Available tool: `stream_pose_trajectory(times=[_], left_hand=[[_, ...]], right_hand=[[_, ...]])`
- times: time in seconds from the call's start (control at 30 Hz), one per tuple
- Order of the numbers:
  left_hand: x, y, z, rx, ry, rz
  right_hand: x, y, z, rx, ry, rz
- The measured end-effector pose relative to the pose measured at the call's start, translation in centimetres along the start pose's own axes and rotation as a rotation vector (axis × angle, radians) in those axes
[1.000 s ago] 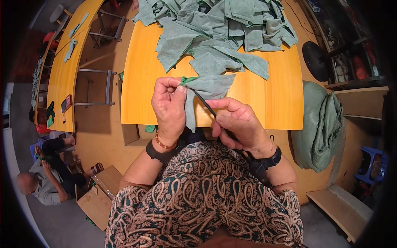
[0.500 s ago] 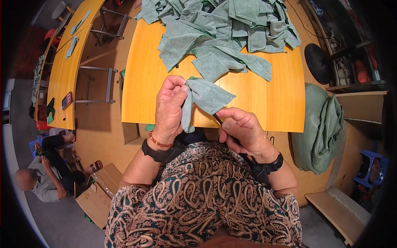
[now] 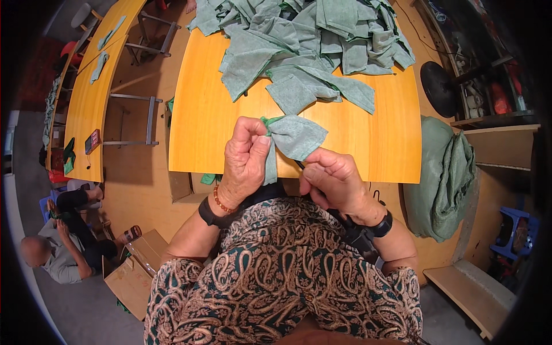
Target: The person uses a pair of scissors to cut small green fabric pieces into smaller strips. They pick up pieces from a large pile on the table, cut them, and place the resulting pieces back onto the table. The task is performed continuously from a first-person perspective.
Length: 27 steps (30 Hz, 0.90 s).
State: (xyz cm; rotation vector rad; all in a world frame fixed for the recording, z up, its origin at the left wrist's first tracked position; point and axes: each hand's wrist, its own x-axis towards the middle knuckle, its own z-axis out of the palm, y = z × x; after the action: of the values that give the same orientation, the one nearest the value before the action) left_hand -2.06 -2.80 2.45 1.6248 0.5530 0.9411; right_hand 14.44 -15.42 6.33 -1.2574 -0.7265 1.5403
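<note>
A grey-green cloth piece [image 3: 299, 137] with a bright green edge hangs gathered over the near side of the yellow wooden table [image 3: 201, 115]. Thumb and fingers of my left hand [image 3: 246, 158] pinch its gathered green edge, and a narrow tail drops beside them. My right hand [image 3: 339, 181] is closed round a thin black stick-like tool [image 3: 299, 164], mostly hidden by cloth and fingers, so its kind does not show. The fingertips of that hand also touch the cloth's lower right corner. Beyond my hands lies a heap of similar grey-green cloth pieces [image 3: 310, 49].
A big green sack [image 3: 440, 184] stands against the table's right side, below a round black object [image 3: 438, 89]. At left are another long table [image 3: 86, 109], a seated person [image 3: 63, 247] and a cardboard box [image 3: 135, 273]. A blue stool [image 3: 514, 233] is far right.
My left hand has shifted slightly right and nearer to me, turning the cloth so more of its green edge shows. The right hand has moved a little, and less of the black tool shows.
</note>
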Motion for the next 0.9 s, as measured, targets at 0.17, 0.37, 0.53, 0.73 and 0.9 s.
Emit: stream_pose_trajectory(times=[0.17, 0.37, 0.53, 0.73, 0.9], left_hand=[[0.3, 0.8, 0.3, -0.293, 0.136, -0.043], [0.8, 1.4, -1.1, -0.402, 0.149, -0.051], [0.8, 1.5, -2.9, -0.455, 0.104, -0.005], [1.3, 1.4, -3.2, -0.446, -0.128, 0.035], [1.8, 2.2, -2.5, -0.607, -0.087, -0.034]], right_hand=[[1.7, 0.3, 0.4, 0.274, -0.136, -0.005], [0.9, 1.4, 0.6, -0.182, -0.023, -0.395], [-1.1, 0.7, -2.1, -0.021, -0.018, -0.232], [-1.6, -0.8, -2.0, 0.051, -0.072, -0.172], [-1.4, -0.3, -1.5, -0.122, -0.166, -0.198]])
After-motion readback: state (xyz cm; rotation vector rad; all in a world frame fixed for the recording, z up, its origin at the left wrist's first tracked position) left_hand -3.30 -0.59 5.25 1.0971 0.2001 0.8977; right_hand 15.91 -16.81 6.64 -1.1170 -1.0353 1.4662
